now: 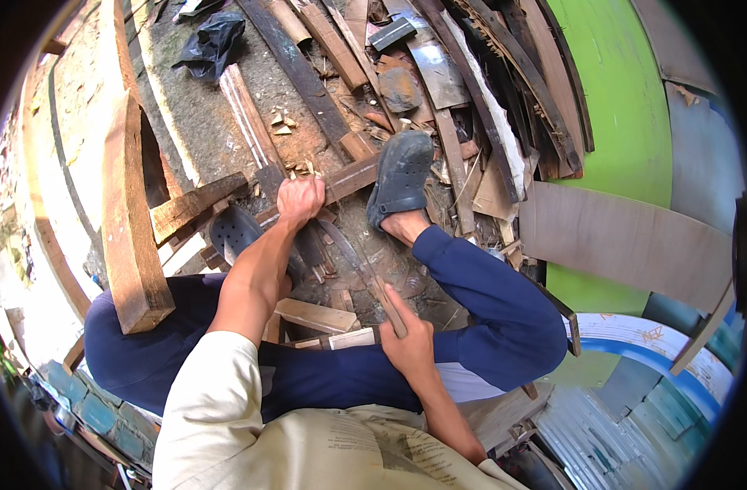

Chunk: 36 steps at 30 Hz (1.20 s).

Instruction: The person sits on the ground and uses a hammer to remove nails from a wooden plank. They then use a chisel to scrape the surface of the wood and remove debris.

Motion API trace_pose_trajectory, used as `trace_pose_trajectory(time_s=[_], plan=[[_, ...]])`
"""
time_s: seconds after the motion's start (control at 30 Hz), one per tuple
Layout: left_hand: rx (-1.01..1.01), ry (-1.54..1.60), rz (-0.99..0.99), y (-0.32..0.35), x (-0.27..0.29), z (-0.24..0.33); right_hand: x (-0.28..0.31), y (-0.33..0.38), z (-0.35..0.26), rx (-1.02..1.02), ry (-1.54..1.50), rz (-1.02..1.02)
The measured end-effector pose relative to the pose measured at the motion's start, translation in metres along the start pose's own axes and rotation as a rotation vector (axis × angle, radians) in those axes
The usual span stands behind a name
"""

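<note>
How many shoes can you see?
2. One dark shoe is on the foot resting on the wood scraps, right of the left hand. The other shoe sits left of that arm, partly hidden by planks.

**Few wrappers and one painted panel among the scrap wood**

A crumpled black plastic bag (pixel 213 41) lay on the dirt near the top edge of the view, left of the middle, just beside a long pale timber. It was slack and glossy, with no label showing.

At the lower right, a curved white panel (pixel 651 339) with a blue band along its lower edge carried small orange markings, much like a painted sign; part of it was hidden behind a brown board.

No screens, boxes or stuck-on labels showed anywhere else in the view.
</note>
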<state>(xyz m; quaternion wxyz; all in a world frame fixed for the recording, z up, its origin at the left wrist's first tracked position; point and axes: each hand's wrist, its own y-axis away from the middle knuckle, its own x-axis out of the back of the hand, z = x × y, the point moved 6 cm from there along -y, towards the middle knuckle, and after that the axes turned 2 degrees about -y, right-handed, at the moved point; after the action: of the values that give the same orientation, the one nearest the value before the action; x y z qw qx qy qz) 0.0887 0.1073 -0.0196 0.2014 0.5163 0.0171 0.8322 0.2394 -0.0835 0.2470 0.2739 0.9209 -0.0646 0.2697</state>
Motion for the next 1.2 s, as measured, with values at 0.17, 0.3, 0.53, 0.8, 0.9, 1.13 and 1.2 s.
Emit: trace_pose_trajectory(time_s=[0.17, 0.3, 0.53, 0.8, 0.9, 1.13, 1.2], plan=[[-0.009, -0.034, 0.005, -0.005, 0.006, 0.004, -0.022, -0.045, 0.001, -0.079, 0.066, -0.058], [-0.02, -0.038, -0.005, -0.004, 0.005, 0.007, -0.031, -0.075, 0.018, -0.052, -0.03, -0.025], [-0.028, -0.046, -0.028, -0.003, 0.008, 0.009, -0.003, -0.021, 0.021, -0.032, -0.028, 0.011], [-0.039, -0.057, -0.033, -0.004, 0.006, 0.008, -0.017, -0.037, 0.022, -0.104, -0.014, -0.077], [-0.006, -0.061, -0.058, -0.003, 0.008, 0.012, 0.004, 0.005, 0.014, 0.019, -0.065, 0.044], [-0.017, -0.065, -0.069, -0.005, 0.008, 0.013, -0.041, -0.099, 0.033, -0.159, -0.114, -0.064], [0.017, -0.078, -0.082, -0.005, 0.006, 0.009, -0.028, -0.068, 0.02, -0.077, -0.056, -0.03]])
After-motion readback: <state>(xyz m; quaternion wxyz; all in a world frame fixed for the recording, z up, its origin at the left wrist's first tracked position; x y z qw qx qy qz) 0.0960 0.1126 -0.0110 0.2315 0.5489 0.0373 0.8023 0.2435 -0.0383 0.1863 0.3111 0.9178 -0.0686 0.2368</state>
